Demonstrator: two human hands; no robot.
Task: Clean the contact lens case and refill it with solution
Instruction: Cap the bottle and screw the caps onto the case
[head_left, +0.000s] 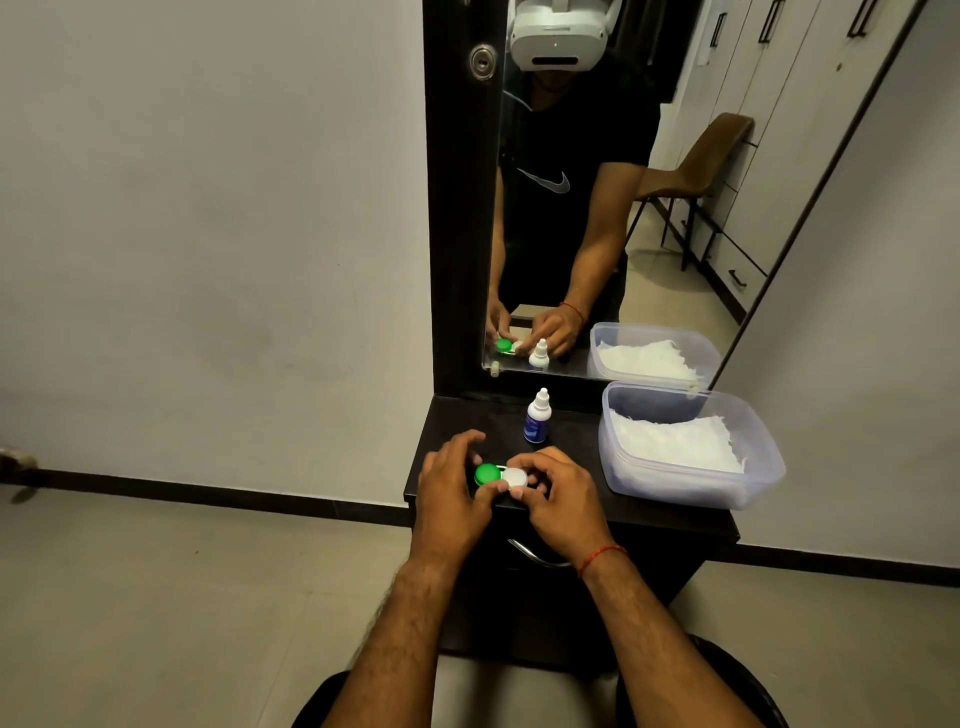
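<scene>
The contact lens case (500, 475) lies on the dark dresser top (571, 499), with a green cap on its left side and a white cap on its right. My left hand (454, 493) curls round the green side, thumb against the case's near edge. My right hand (558, 491) pinches the white cap with curled fingers. A small white solution bottle (538, 417) with a blue label stands upright just behind the case, its cap on.
A clear plastic tub (691, 447) holding white tissue sits at the right of the dresser top. A mirror (597, 208) stands behind. A metal drawer handle (535, 555) lies below the front edge. Tiled floor spreads to the left.
</scene>
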